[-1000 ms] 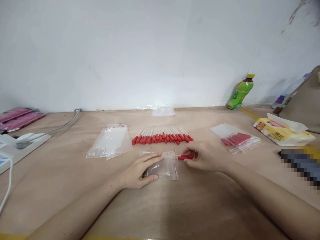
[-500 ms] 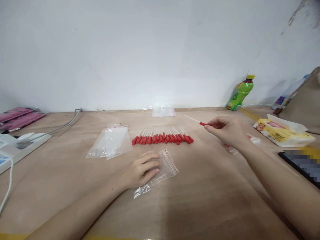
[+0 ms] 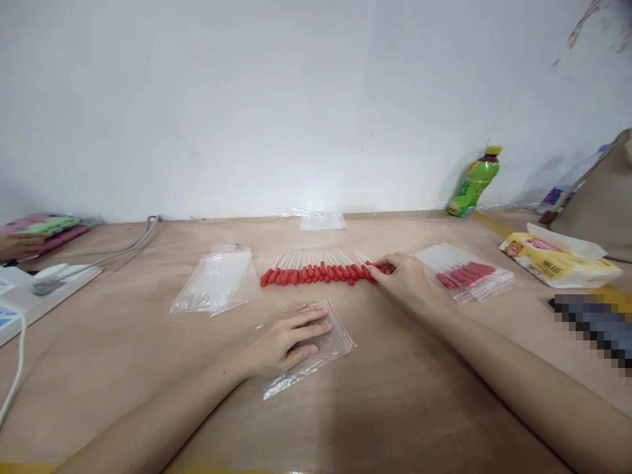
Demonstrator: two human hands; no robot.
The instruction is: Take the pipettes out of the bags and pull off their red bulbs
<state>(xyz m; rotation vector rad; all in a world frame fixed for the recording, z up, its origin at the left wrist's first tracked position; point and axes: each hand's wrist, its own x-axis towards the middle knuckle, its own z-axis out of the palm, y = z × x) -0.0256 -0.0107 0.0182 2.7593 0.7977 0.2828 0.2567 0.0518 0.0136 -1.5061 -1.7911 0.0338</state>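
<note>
A row of thin white sticks with red ends (image 3: pixel 316 271) lies side by side across the middle of the table. At the right end of this row, my right hand (image 3: pixel 402 273) pinches the red end of a stick (image 3: pixel 370 266); the fingers partly cover it. My left hand (image 3: pixel 289 339) rests with fingers spread on a clear zip bag (image 3: pixel 328 339), nearer to me than the row. More clear zip bags (image 3: pixel 212 283) are stacked to the left of the row. Right of my right hand lie bags holding several red-ended sticks (image 3: pixel 467 273).
Against the wall lies another bag (image 3: pixel 323 222). A green bottle (image 3: pixel 476 183), a yellow tissue pack (image 3: pixel 553 260), a pixelated dark device (image 3: pixel 592 326) and a beige bag (image 3: pixel 600 204) stand right. Left are a power strip (image 3: pixel 44 289) and another person's hand (image 3: pixel 20 247) at pink and green packs (image 3: pixel 59 226).
My right hand has moved left with the stick to the row's right end, uncovering the filled bags. My left hand has flattened and shifted slightly right. Another person's hand and a green pack have appeared.
</note>
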